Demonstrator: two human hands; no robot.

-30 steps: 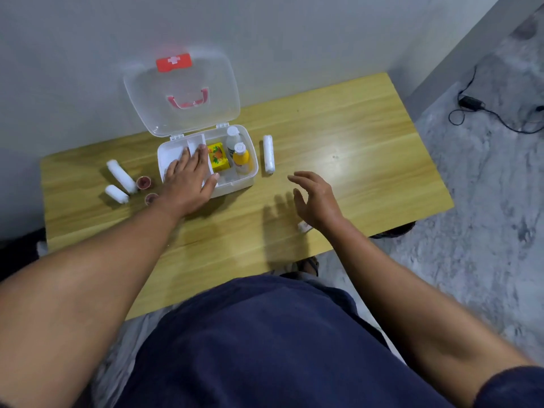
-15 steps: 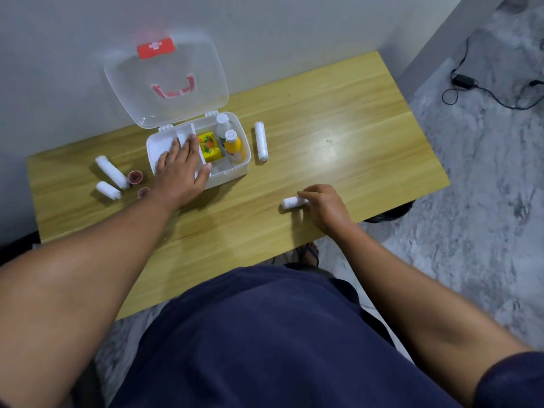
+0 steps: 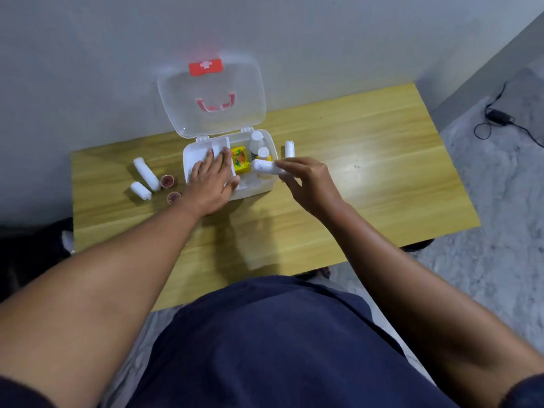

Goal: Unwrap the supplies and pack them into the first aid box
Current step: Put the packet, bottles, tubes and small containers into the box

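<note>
Grey wall and marbled grey floor frame the low yellow wooden table (image 3: 353, 160) I am working over. My left hand (image 3: 210, 184) lies flat, fingers spread, palm down on the left compartment of the clear plastic first aid box (image 3: 253, 191), steadying it and gripping nothing. My right hand (image 3: 306, 184) pinches a short white roll (image 3: 266, 167) between thumb and fingertips, the other fingers loosely curled, and holds it over the right part of the box, just beyond my left fingertips; I judge it is about to go in.

Packed already, as far as I can see: a small yellow carton with an orange picture (image 3: 240, 159) beside my left fingers, and two white-capped bottles (image 3: 259, 145) behind the roll I hold. Left to do: another white roll (image 3: 289, 149) on the table just past my right fingertips, and to the outside of my left hand two more white rolls (image 3: 146, 173) and two small round red-lidded pots (image 3: 168, 181). Whether the rolls are in wrappers I cannot tell. So I judge the packing near halfway.

Nothing written can be read: the raised transparent lid (image 3: 212, 95) carries only a red tab with a white cross (image 3: 205, 66) and a red handle, and the carton's print is too small.
</note>
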